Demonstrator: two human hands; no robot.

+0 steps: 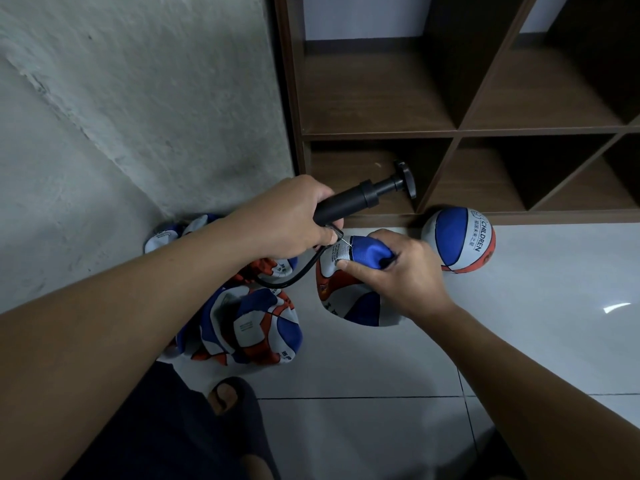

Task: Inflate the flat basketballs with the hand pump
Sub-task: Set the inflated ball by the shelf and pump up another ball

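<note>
My left hand (287,220) grips the barrel of a black hand pump (360,199), whose T-handle points up and right toward the shelf. A thin black hose (294,277) loops down from the pump, and its metal needle touches a flat blue, white and orange basketball (353,292). My right hand (405,268) pinches the crumpled top of that flat ball beside the needle. Several more flat basketballs (249,327) lie piled on the floor under my left forearm. One round, inflated basketball (459,240) sits on the tiles to the right.
A dark wooden cubby shelf (457,133) stands right behind the pump, with open compartments. A rough grey wall (138,98) fills the left. White floor tiles (519,323) spread to the right. My foot in a dark sandal (228,396) is below the pile.
</note>
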